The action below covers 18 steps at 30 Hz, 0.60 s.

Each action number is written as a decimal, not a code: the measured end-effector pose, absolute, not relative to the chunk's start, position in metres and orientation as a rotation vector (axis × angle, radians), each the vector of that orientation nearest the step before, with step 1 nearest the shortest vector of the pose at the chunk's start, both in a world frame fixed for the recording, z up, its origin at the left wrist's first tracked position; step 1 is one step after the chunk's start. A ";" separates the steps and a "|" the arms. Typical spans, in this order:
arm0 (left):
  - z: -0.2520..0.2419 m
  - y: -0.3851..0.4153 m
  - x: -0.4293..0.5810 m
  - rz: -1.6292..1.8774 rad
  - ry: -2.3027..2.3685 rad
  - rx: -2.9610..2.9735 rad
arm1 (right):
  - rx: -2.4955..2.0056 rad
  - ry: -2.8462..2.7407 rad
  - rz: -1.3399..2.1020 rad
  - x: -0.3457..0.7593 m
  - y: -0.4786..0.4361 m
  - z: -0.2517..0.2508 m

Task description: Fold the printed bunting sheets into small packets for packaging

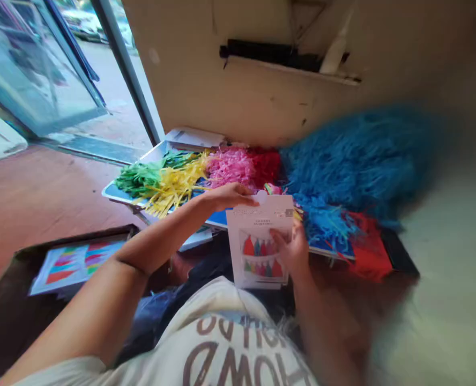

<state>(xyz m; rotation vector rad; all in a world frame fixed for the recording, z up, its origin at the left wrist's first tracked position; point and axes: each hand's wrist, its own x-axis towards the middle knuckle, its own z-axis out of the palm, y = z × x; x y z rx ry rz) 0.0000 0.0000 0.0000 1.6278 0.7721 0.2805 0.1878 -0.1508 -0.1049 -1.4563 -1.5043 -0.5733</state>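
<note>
— What sort of place is this?
— A small street-front shop or craft workroom, by the look of it. At the far left a glass door (41, 69) gives straight onto pavement (113, 91).
— And inside?
— A red floor (32, 187) and a scuffed cream wall (242, 107). Heaps of coloured paper tassels (238, 166) lie along it, and at the near left is a carton (5, 279) of printed packs (69, 262).

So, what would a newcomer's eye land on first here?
The big heap of blue paper fringe at centre right, with green, yellow and pink fringe to its left. In front, the left hand and right hand hold a white packet picturing coloured tassels.
</note>
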 end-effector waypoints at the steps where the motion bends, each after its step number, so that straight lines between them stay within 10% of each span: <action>1: 0.001 -0.001 0.003 0.265 0.760 1.656 | -1.442 -1.505 -0.678 0.188 -0.151 -0.099; 18: 0.018 -0.022 0.022 0.258 0.699 1.423 | -1.198 -1.807 -0.384 0.202 -0.142 -0.035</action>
